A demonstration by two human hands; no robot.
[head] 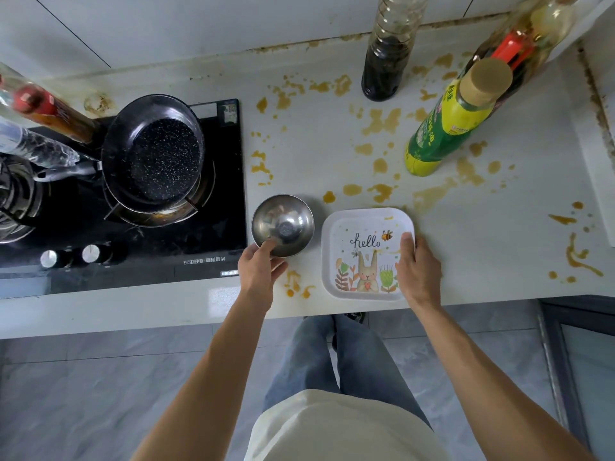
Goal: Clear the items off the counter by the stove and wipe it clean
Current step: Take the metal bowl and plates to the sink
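Steel bowl (283,225) rim pinched by left hand (258,267); right hand (417,269) grips plate (352,261) edge.

From my feed I see both forearms bare right up from the fingers (407,242), no sleeves, no watch or rings showing. Below them I see a cream top (332,427), blue jeans (316,354) and one dark shoe (352,317) with pale markings.

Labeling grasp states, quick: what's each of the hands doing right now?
Left hand: closed on the near rim of the steel bowl.
Right hand: closed on the right edge of the square "hello" plate.
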